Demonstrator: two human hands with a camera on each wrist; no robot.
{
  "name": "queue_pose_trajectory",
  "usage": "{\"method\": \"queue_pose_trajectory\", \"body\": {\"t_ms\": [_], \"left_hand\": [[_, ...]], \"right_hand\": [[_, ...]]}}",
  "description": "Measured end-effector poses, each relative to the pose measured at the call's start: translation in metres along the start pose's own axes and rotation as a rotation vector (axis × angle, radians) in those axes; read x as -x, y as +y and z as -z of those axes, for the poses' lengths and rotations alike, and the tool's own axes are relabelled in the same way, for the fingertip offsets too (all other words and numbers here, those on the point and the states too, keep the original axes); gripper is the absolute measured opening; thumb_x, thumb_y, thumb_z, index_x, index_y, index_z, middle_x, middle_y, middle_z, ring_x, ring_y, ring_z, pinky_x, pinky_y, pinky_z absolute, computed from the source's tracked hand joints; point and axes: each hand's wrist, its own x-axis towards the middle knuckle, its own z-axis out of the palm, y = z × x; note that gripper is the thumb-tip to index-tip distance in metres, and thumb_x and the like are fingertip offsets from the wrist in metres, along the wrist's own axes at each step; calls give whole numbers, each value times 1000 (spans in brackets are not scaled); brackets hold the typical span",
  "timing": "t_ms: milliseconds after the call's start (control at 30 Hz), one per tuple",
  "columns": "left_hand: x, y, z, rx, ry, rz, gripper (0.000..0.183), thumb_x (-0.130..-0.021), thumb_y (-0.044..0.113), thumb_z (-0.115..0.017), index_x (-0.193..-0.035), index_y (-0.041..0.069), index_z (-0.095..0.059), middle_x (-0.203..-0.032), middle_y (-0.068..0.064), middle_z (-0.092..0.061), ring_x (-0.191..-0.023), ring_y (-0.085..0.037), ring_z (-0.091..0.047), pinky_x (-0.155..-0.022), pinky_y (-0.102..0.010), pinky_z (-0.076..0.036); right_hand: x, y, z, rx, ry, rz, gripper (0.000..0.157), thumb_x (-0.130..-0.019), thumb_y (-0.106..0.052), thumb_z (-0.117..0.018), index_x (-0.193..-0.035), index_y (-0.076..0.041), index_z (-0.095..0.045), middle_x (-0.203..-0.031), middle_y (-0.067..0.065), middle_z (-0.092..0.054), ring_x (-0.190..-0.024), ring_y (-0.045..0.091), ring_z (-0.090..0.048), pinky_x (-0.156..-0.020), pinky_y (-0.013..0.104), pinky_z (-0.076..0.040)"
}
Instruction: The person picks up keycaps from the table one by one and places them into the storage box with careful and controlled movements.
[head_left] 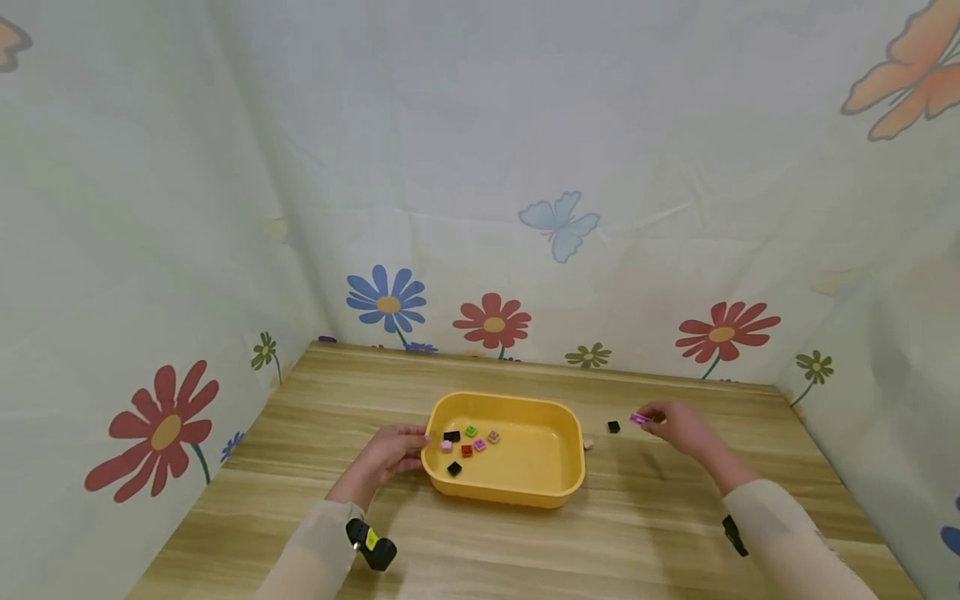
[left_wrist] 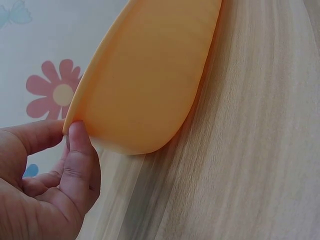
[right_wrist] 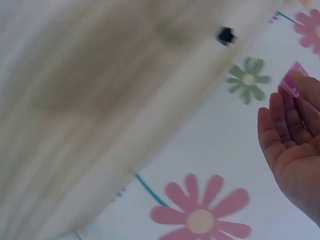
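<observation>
A yellow plastic tray (head_left: 525, 493) stands on the wooden table, with several small toy bricks in its left half: black, green, pink, red and tan ones. My left hand (head_left: 393, 454) pinches the tray's left rim between thumb and fingers, as the left wrist view shows with the tray wall (left_wrist: 145, 75) beside it. To the right of the tray, my right hand (head_left: 678, 427) holds a magenta toy brick (head_left: 640, 418) above the table. In the right wrist view the same brick (right_wrist: 294, 80) sits between thumb and fingertips, while the other fingers are loosely bent.
A black brick (head_left: 613, 427) lies on the table between the tray and my right hand. A pale pink brick (head_left: 588, 443) rests against the tray's right side. White curtains with printed flowers (head_left: 492, 323) enclose the wooden table (head_left: 540, 550) at the back and both sides.
</observation>
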Motion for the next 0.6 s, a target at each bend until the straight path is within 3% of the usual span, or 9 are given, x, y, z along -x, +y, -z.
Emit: {"method": "queue_pose_trajectory", "body": {"t_ms": [433,600], "left_hand": [[3,-2,0,-32,-18,-41,41,-101,8,-60,-134,-15,-54,-103,-16,-71,-76,-13,-61,-65,-21,-58],[4,0,0,-37,-10,-36,41,-101,9,-61,-135,-14,-55,-104,-16,-71,-78,-14,-62,-66,-21,-59]], "right_hand": [[-11,-50,43,4,-37,45,22,-98,-9,-66,-112,7,-72,-99,19,-75,-91,31,-70,-77,44,-61],[-20,-66,53,14,-50,64,23,-98,-10,-66,-113,5,-73,-102,18,-75,-92,28,-69,-79,43,-61]]}}
